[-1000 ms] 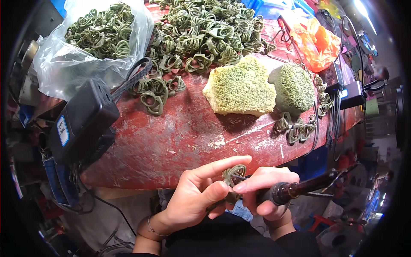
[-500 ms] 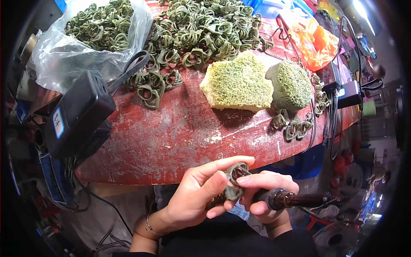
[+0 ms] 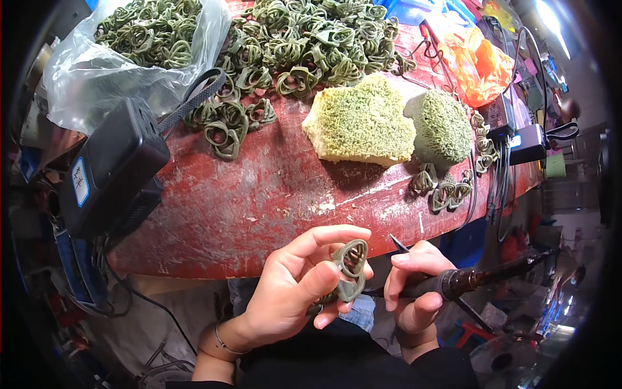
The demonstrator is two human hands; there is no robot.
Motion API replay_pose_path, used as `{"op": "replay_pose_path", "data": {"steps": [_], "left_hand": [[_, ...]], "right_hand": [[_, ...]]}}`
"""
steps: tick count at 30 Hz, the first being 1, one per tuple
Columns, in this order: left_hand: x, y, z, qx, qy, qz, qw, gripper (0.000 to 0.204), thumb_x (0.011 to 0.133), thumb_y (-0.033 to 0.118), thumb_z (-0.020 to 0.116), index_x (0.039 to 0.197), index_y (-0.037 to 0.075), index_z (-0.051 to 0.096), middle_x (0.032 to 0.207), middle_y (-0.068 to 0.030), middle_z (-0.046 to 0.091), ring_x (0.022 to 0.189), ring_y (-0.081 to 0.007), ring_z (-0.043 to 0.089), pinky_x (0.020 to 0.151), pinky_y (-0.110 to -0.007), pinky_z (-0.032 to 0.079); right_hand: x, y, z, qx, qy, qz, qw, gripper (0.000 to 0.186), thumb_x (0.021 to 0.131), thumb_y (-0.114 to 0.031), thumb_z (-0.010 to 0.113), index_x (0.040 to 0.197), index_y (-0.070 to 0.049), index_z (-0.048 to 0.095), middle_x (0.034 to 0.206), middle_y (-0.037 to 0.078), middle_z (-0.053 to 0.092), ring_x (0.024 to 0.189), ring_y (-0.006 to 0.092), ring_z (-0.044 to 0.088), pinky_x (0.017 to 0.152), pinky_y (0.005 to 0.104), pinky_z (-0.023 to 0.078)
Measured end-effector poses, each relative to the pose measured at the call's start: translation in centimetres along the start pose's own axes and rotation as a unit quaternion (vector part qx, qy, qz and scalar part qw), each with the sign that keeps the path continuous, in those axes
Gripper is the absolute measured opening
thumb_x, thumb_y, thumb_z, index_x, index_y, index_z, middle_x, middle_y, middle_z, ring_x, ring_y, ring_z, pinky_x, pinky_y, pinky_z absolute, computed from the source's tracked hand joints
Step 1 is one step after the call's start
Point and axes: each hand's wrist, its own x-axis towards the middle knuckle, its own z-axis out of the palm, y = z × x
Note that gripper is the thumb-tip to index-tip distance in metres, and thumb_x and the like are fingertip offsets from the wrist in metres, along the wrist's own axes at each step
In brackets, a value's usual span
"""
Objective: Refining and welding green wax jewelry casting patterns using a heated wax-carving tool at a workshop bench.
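At the lower middle, my left hand (image 3: 288, 292) grips an olive-green looped piece (image 3: 352, 269), held upright between thumb and fingers near the table's front edge. My right hand (image 3: 418, 292), just to its right, is closed around a dark cylindrical tool (image 3: 466, 280) whose brown, stained end points right. A slim pointed metal tool (image 3: 400, 244) also sticks up from that hand, its tip apart from the green piece. Part of each tool is hidden by the fingers.
On the worn red table (image 3: 272, 194) are green loops (image 3: 304, 45), a bag of them (image 3: 146, 39), two crumbly foam blocks (image 3: 356, 120) (image 3: 440, 129), an orange bag (image 3: 479, 65) and blue plastic (image 3: 421, 10). Black devices (image 3: 116, 168) (image 3: 521, 142) with cables flank both sides.
My right hand has pulled back rightward from the green piece, exposing the pointed tool's tip. My left hand has shifted slightly up and left, with the piece now upright.
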Motion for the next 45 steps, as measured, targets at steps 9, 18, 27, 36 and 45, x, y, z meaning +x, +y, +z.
{"op": "replay_pose_path", "data": {"steps": [9, 18, 27, 36, 45], "left_hand": [[0.2, -0.6, -0.7, 0.005, 0.011, 0.028, 1.000, 0.070, 0.081, 0.052, 0.055, 0.119, -0.005, 0.041, 0.085, -0.0144, 0.057, 0.056, -0.0098, 0.052, 0.037, -0.015, 0.036], [0.4, -0.7, -0.6, -0.017, 0.062, 0.051, 0.997, 0.062, 0.079, 0.036, 0.066, 0.120, -0.006, 0.044, 0.095, -0.0140, 0.059, 0.067, -0.0126, 0.057, 0.043, -0.016, 0.043], [0.4, 0.0, -1.3, 0.091, 0.064, 0.041, 0.993, 0.061, 0.064, 0.008, 0.076, 0.117, -0.004, 0.049, 0.103, -0.0110, 0.060, 0.092, -0.0145, 0.058, 0.083, -0.028, 0.047], [0.6, 0.8, -2.8, 0.171, 0.119, 0.144, 0.968, 0.048, 0.073, 0.001, 0.070, 0.117, -0.003, 0.050, 0.097, -0.0065, 0.059, 0.088, -0.0101, 0.057, 0.078, -0.023, 0.046], [2.0, 1.0, -3.1, 0.115, 0.120, 0.232, 0.958, 0.048, 0.082, 0.016, 0.063, 0.120, -0.006, 0.045, 0.100, -0.0148, 0.057, 0.082, -0.0186, 0.062, 0.058, -0.023, 0.054]], "right_hand": [[0.2, -0.8, 0.6, 0.060, 0.012, 0.087, 0.994, 0.044, 0.074, -0.031, 0.073, 0.098, 0.003, 0.059, 0.060, 0.006, 0.057, 0.052, 0.0093, 0.053, 0.048, 0.0210, 0.041], [1.1, -0.6, 1.4, -0.053, 0.019, 0.081, 0.995, 0.064, 0.072, -0.057, 0.064, 0.086, 0.005, 0.056, 0.054, 0.008, 0.052, 0.036, 0.0090, 0.044, 0.034, 0.0183, 0.032], [1.6, -0.5, 1.7, -0.055, -0.005, 0.104, 0.993, 0.065, 0.073, -0.055, 0.064, 0.090, 0.008, 0.059, 0.051, 0.005, 0.050, 0.040, 0.0083, 0.046, 0.036, 0.0185, 0.033], [1.5, 2.0, -0.8, -0.336, 0.040, 0.028, 0.940, 0.030, 0.076, -0.019, 0.070, 0.091, 0.003, 0.056, 0.066, 0.009, 0.055, 0.055, 0.0185, 0.054, 0.054, 0.0259, 0.044], [2.5, 1.9, -2.5, -0.425, 0.105, 0.000, 0.899, 0.024, 0.072, -0.011, 0.072, 0.085, 0.003, 0.057, 0.066, 0.013, 0.054, 0.055, 0.0270, 0.054, 0.053, 0.0294, 0.043]]}}
